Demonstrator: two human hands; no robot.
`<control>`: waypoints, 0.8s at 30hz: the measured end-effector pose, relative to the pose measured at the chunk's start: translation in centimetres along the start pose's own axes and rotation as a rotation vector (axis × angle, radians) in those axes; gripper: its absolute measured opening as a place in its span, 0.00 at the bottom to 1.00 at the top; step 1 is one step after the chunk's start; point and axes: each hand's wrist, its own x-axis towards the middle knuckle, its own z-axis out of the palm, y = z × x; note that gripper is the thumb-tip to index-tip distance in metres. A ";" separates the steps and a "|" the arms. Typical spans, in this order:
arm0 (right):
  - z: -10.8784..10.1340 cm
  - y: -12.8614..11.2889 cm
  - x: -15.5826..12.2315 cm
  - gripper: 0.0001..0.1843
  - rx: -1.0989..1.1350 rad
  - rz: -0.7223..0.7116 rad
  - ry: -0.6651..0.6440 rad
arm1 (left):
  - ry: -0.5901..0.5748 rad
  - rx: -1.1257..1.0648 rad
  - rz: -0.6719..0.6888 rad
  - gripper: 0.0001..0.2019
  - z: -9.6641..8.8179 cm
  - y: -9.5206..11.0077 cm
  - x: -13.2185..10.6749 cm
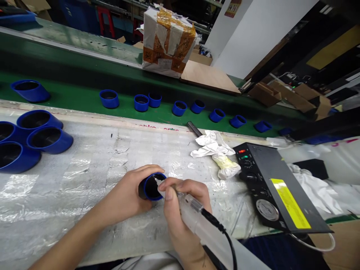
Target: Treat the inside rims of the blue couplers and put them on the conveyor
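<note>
My left hand (123,198) is wrapped round a short cup-like part (151,187) with a blue rim and a dark inside, its mouth tilted toward me. In my right hand (180,213) is a translucent dispensing syringe (191,217), fitted with a black hose. The syringe's pale tip points at the part's mouth, near the right side of the rim; whether it touches cannot be made out. Several blue parts (50,139) like it, with slanted dark mouths, stand together at the left of the plastic-covered table (92,187).
On the green conveyor belt (160,114) stands a row of several blue parts (179,108). A black dispenser box (270,195) with lit indicators and a gauge sits at the right. Crumpled white cloths (213,144) lie beside it. Behind the belt is a taped carton (168,41).
</note>
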 end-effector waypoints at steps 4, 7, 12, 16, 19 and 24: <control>0.4 0.0 -0.4 0.13 -0.003 0.014 0.011 | -0.002 -0.008 0.013 0.20 0.0 -0.1 0.0; 0.6 0.0 -0.5 0.13 -0.013 0.025 0.014 | -0.013 -0.008 0.010 0.20 -0.1 -0.2 0.1; 0.3 0.2 0.0 0.14 0.009 0.008 -0.007 | -0.021 -0.006 0.004 0.20 -0.2 -0.1 0.1; -0.3 0.4 0.0 0.11 -0.003 0.005 0.031 | -0.021 -0.014 -0.015 0.22 -0.2 -0.1 0.3; -0.7 0.1 -0.3 0.06 -0.046 -0.014 0.046 | -0.029 -0.022 -0.025 0.22 0.1 -0.1 0.2; -1.6 -1.2 -0.7 0.09 -0.144 0.041 0.240 | 0.037 0.090 -0.090 0.24 -2.3 1.1 0.2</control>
